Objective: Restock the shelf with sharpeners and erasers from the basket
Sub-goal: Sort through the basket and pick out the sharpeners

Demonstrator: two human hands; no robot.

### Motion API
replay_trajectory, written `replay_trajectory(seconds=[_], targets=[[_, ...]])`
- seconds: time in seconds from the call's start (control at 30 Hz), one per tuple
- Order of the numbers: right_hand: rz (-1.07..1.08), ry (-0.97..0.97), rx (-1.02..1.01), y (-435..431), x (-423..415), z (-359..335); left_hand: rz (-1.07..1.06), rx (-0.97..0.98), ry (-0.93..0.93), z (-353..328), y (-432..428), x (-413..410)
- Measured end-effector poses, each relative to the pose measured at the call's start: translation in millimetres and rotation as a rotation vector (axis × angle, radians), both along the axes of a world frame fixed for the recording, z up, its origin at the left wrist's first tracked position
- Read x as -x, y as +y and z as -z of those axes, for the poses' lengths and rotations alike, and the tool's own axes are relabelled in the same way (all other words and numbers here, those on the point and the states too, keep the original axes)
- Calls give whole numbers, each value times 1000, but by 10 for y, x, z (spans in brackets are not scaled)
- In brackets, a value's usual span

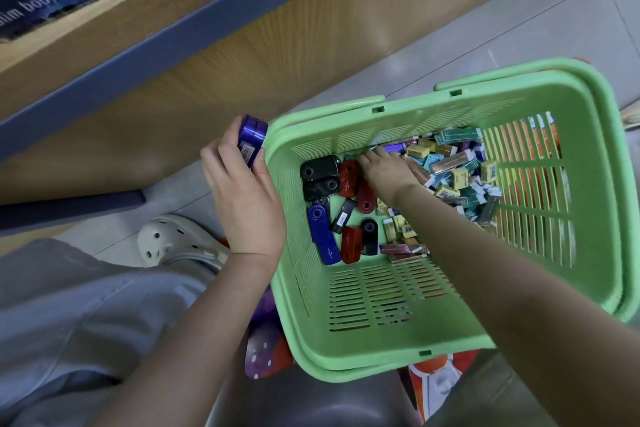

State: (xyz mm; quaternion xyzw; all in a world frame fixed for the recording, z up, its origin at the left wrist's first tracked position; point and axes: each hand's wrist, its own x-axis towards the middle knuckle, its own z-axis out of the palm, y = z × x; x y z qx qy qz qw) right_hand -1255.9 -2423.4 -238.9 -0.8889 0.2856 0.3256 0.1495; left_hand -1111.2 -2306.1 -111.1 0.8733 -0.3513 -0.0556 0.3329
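On the tiled floor [519, 10] stands a green basket [346, 340]; left grip [242, 198] holds a blue sharpener [251, 137], right grip [388, 170] lies among erasers [453, 170], hold unclear.

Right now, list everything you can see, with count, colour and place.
Basket: one, green, centre right.
Sharpeners: about ten, black, red, blue, basket's left side.
Erasers: many, yellow, teal, maroon wrappers, basket's far side.
Blue sharpener: at least one, blue, in left hand, outside basket.
Shelf: one, wood with grey edge, upper left.
Shoe: one, white, floor, lower left.
Left hand: one, fingers grip blue sharpener.
Right hand: one, inside basket among sharpeners and erasers; grip unclear.
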Motion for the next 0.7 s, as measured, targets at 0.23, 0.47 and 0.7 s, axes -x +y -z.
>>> replay_trajectory(seconds=[0.23,0.47,0.7], targets=[[43,119,87,179,-101,23,2,-4,-33,-2,-10,-4],[155,91,128,-10,254,-318,-2,8,-6,-6,-8,2],[-142,45,255,-69,670,-360,-3,18,23,-5,-6,-5]])
